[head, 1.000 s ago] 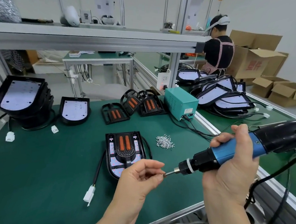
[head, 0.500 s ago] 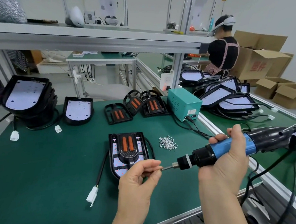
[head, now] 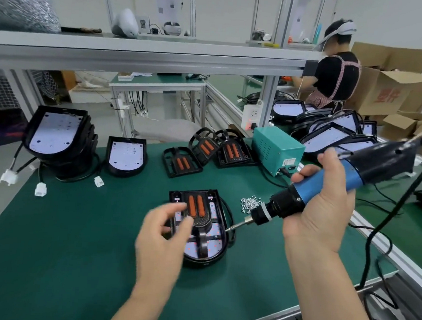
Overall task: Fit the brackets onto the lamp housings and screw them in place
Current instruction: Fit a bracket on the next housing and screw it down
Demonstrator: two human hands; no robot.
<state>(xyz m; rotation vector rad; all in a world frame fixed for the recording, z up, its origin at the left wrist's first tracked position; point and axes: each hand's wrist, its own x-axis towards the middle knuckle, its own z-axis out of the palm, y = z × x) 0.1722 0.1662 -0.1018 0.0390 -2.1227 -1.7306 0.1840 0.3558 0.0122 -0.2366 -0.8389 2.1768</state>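
Note:
A black lamp housing (head: 213, 250) lies on the green mat in front of me, with a black bracket (head: 196, 208) bearing two orange strips laid on it. My left hand (head: 164, 234) hovers blurred over the housing's left side, fingers loosely spread, holding nothing that I can see. My right hand (head: 323, 212) grips a blue and black electric screwdriver (head: 328, 188). Its bit tip sits at the housing's right edge. A small pile of silver screws (head: 250, 204) lies just right of the housing.
Spare brackets (head: 182, 161) and a stack of housings (head: 56, 136) sit at the back left. A teal power box (head: 278, 152) stands at the back right, with more housings (head: 336, 138) behind it. The screwdriver's black cable (head: 374, 236) hangs at the right. Another person works beyond.
My left hand has left the screwdriver's bit and moved left over the housing. The screwdriver has tilted down, its tip now at the housing's right edge.

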